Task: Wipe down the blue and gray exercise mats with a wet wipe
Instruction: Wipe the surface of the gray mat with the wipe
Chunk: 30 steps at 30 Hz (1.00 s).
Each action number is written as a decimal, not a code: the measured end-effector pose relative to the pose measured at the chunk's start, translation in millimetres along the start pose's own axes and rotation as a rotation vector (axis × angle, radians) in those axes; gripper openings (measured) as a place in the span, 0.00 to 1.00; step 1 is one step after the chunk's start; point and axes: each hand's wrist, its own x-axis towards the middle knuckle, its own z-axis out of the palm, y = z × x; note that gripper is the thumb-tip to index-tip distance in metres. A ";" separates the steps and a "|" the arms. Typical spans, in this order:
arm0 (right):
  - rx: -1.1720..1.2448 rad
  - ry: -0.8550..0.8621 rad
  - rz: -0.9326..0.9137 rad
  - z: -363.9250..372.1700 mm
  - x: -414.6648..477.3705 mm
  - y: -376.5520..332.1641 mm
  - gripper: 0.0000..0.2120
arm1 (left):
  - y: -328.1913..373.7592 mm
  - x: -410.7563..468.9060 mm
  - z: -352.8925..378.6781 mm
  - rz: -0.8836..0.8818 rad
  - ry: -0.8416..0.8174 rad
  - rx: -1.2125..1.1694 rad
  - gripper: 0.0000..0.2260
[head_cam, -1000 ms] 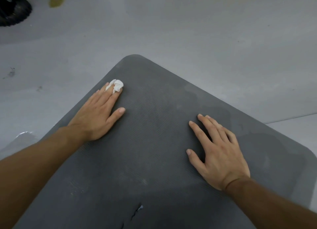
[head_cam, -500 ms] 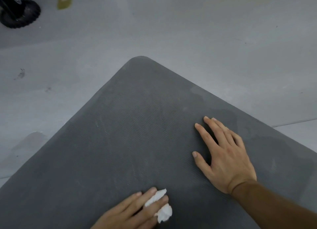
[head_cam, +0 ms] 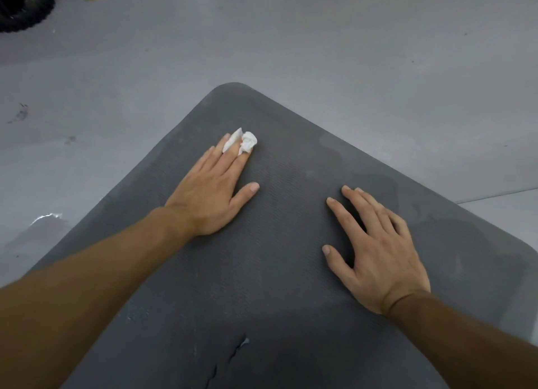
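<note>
Gray mat bears left hand pressing white wipe with straight fingers, right hand spread flat

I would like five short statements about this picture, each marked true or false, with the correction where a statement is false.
1. The left hand presses a white wipe onto the gray mat with straight fingers. True.
2. The right hand holds a second wipe. False: it lies flat on the mat with fingers spread and holds nothing.
3. The wipe is near the far rounded corner of the mat. True.
4. The mat under the hands is blue. False: it is gray, and no blue mat is in view.
5. A black wheel stands on the floor at the upper left. True.
</note>
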 end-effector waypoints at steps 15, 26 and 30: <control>-0.003 0.007 -0.002 1.9 0.2 1.1 0.34 | 51.9 -112.2 19.7 0.578 -0.122 0.156 0.30; -0.013 -0.003 0.004 0.1 0.3 -0.4 0.34 | 43.1 -4.0 10.7 0.112 -0.022 0.058 0.31; -0.031 -0.013 0.009 -1.1 0.9 -1.2 0.35 | 46.9 -20.2 14.8 0.216 0.088 -0.126 0.31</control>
